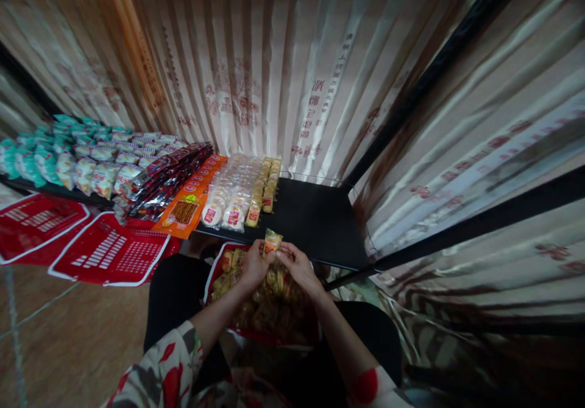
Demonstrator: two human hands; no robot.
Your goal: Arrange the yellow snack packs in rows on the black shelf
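Observation:
Between my two hands is a small yellow snack packet [273,242], held upright over a red basket [211,281]. My left hand [254,266] grips its left side, and the fingers of my right hand [297,264] pinch its lower right edge. Many more yellow wrapped packets [278,301] fill the basket between my knees. Just beyond, rows of similar yellow packets [264,190] stand on a black shelf [315,219]. To their left lie rows of clear packets with white round contents [234,195].
Farther left on the shelf are an orange snack bag [185,213], dark red packets [167,179], white packets [107,173] and green packets [34,161]. Red baskets [114,249] sit below on the tiled floor. Black frame bars [411,91] cross before pleated curtains [274,61].

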